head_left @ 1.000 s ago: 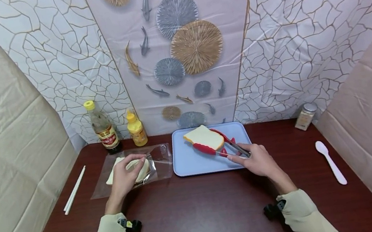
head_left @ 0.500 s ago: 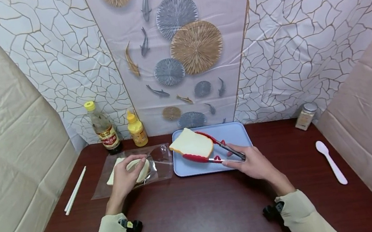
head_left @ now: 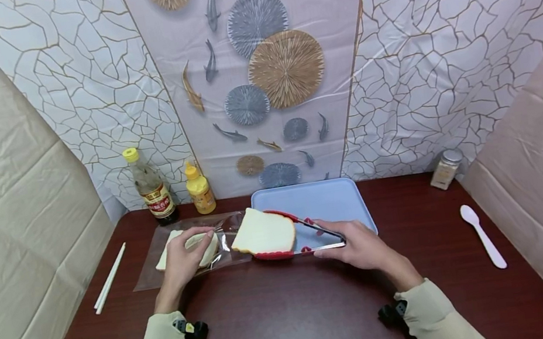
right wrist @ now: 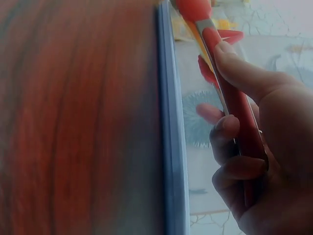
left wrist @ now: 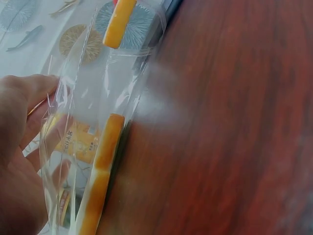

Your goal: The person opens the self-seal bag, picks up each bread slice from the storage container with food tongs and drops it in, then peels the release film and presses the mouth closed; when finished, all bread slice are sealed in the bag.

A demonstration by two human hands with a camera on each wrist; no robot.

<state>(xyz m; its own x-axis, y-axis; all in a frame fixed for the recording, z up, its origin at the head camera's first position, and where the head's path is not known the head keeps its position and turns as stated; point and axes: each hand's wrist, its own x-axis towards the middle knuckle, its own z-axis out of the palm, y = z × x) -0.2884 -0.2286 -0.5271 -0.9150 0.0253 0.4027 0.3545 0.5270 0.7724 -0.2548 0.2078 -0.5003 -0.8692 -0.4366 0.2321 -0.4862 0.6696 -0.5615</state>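
Observation:
My left hand [head_left: 182, 259] pinches the upper film of a clear plastic bag [head_left: 147, 281], lifting it at the mouth. Inside the bag lies a white bread slice [head_left: 207, 252], partly covered by the hand; its orange-brown crust [left wrist: 100, 181] shows through the film in the left wrist view. My right hand [head_left: 360, 245] grips red-tipped metal tongs [head_left: 276, 256]. Between the tong tips is another bread slice [head_left: 262, 231], its left corner right at the bag's mouth. In the right wrist view the fingers wrap round the tongs' red handle [right wrist: 239, 112].
A light blue tray [head_left: 329, 196] lies under the tongs. Behind the bag stand a dark sauce bottle [head_left: 157, 199] and a yellow squeeze bottle [head_left: 200, 192]. White chopsticks [head_left: 110, 278] lie at left. On the right are a white spoon [head_left: 483, 236] and a seasoning jar [head_left: 446, 170].
My right hand has moved left and nearer with the tongs, carrying the bread slice from over the tray to the bag's mouth. My left hand has stayed in place.

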